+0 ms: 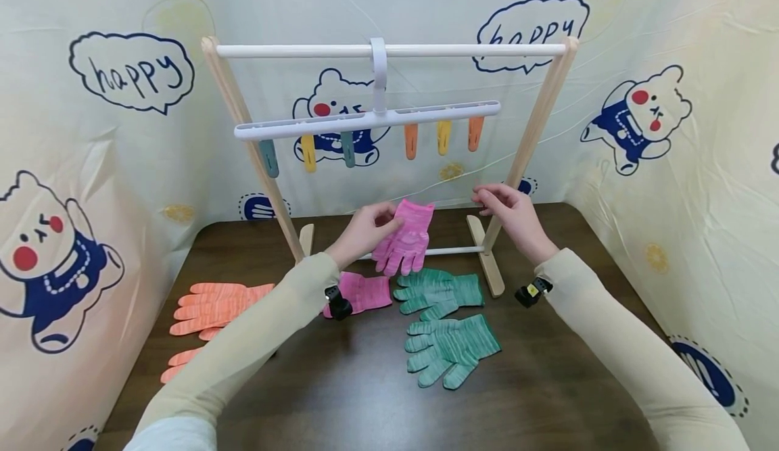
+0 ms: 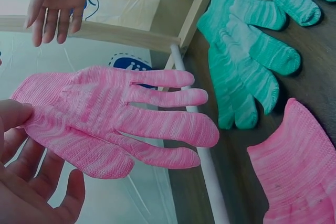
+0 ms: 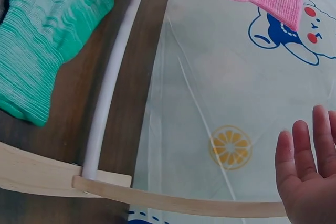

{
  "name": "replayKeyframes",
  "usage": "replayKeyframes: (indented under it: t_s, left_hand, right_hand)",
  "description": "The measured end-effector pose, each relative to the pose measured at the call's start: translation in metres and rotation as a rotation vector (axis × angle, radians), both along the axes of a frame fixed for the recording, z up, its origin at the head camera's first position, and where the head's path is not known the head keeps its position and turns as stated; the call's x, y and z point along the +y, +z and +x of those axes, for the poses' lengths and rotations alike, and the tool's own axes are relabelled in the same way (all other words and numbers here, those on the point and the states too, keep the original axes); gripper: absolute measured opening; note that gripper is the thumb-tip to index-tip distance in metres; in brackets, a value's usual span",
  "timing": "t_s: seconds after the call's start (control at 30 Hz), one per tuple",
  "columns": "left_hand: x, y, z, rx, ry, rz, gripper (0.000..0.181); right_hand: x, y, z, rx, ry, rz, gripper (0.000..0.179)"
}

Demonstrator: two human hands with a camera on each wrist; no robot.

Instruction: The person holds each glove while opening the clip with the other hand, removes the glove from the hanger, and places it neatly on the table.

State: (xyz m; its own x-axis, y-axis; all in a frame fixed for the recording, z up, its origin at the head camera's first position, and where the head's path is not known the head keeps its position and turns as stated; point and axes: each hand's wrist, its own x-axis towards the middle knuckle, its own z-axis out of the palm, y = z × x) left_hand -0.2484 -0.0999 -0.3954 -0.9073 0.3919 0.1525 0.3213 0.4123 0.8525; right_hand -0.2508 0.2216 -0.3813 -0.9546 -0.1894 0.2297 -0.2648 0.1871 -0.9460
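Between thumb and fingers, my left hand [image 1: 367,229] pinches a pink knitted glove [image 1: 409,238] at its cuff edge. The glove hangs fingers-down in front of the rack; the left wrist view shows its whole flat side [image 2: 115,111]. My right hand [image 1: 510,209] is raised near the rack's right post, apart from the glove, with nothing in it; the right wrist view shows its extended fingers [image 3: 307,153]. Over both hands hangs a white clip hanger [image 1: 365,121] with clips in teal, yellow and orange, such as an orange clip [image 1: 411,141].
The wooden rack [image 1: 529,126] carries the hanger on its white top bar [image 1: 292,51]. A second pink glove [image 1: 368,292] lies on the dark table [image 1: 341,383], partly behind the left wrist. Two green gloves [image 1: 453,346] lie right of it. Orange gloves [image 1: 219,305] lie left, partly covered by the sleeve.
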Motion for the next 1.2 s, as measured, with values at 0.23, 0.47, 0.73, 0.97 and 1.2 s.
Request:
replayKeyframes:
  t_s: [0.23,0.47,0.73,0.97,1.2]
  left_hand:
    - [-0.007,-0.002,0.006,-0.003,-0.002,-0.006,0.020]
    - [-0.012,-0.003,0.010,-0.014,0.007,-0.025,0.018]
    - [-0.019,-0.002,0.022,-0.041,0.013,-0.051,0.016]
    - [-0.028,-0.004,0.031,-0.050,0.020,-0.057,0.015]
    - [-0.033,-0.007,0.038,-0.047,0.006,-0.072,0.014]
  right_hand:
    - [0.002,-0.007,0.007,-0.022,0.014,0.019,0.040]
    - [0.002,-0.012,0.013,-0.033,0.018,0.040,0.042]
    - [0.003,-0.015,0.020,-0.036,0.015,0.081,0.041]
    - [0.004,-0.018,0.027,-0.050,0.015,0.123,0.043]
    - [0.004,-0.024,0.031,-0.047,0.005,0.160,0.042]
